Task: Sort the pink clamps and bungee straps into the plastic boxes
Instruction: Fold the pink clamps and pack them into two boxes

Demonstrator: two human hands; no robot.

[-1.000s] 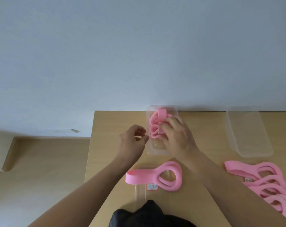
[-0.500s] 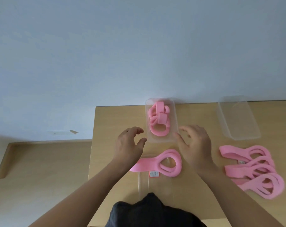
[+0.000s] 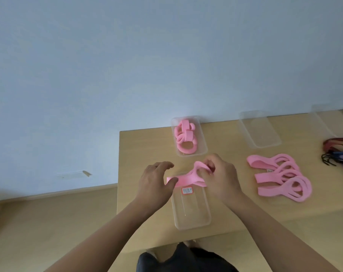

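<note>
My right hand (image 3: 220, 178) grips the looped end of a pink clamp (image 3: 188, 178) and lifts it off the table. My left hand (image 3: 157, 181) touches the clamp's straight end with its thumb, its fingers loosely spread. A white price label hangs below the clamp. Beneath it lies an empty clear plastic box (image 3: 191, 209). A second clear box (image 3: 188, 135) at the table's back edge holds several folded pink clamps. Three more pink clamps (image 3: 280, 177) lie in a pile to the right.
Another empty clear box (image 3: 259, 128) stands at the back right, with a further clear container (image 3: 322, 120) beyond it. Dark bungee straps (image 3: 337, 150) lie at the right edge. The wooden table (image 3: 139, 146) ends just left of my left hand.
Both hands drew back from the filled box toward me. My right hand took hold of the clamp's loop and raised it; my left hand came to its straight end.
</note>
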